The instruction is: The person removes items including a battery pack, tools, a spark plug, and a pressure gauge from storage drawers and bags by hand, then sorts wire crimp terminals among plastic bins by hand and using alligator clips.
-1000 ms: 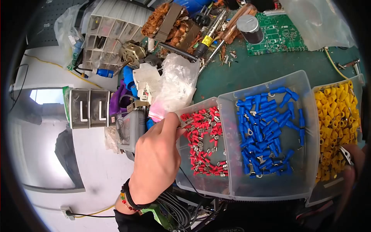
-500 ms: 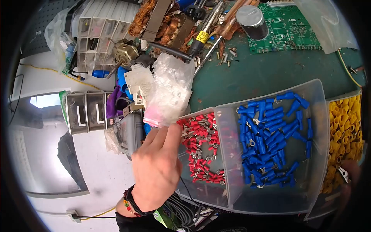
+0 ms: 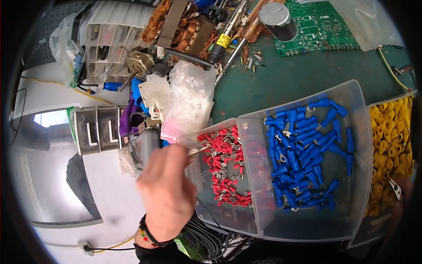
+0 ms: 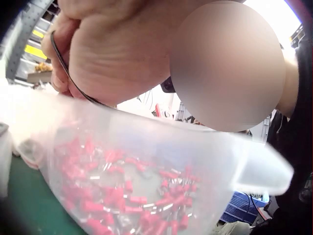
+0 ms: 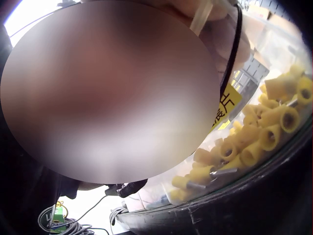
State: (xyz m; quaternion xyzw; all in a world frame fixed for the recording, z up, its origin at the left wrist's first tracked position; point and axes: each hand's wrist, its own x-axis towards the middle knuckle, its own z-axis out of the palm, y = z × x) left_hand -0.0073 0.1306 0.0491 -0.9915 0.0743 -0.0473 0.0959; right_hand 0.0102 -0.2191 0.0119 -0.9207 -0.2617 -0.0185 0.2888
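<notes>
In the head view, my left hand [image 3: 167,189] is blurred at the left wall of the clear bin of red terminals [image 3: 226,163]. A small pale, metallic-looking piece [image 3: 198,151] sticks out from its curled fingertips, over the bin. The left wrist view has the hand [image 4: 117,49] above the bin wall [image 4: 146,125]. At the right edge, my dim right hand [image 3: 406,189] is beside the yellow terminals [image 3: 389,145], near a silvery clip-like piece [image 3: 395,189]. Its fingers [image 5: 230,44] show in part by the yellow bin; its grip is unclear.
A bin of blue terminals [image 3: 307,154] stands between red and yellow. Behind are a plastic bag [image 3: 187,97], a screwdriver-like tool [image 3: 224,39], a lidded jar [image 3: 279,22] and a green circuit board [image 3: 316,28]. Small drawers [image 3: 97,130] stand left; cables [image 3: 200,237] lie below.
My left hand has shifted left and a little down in the view, with the small piece at its fingertips. The head view has shifted too, and the bins appear at a slightly different angle.
</notes>
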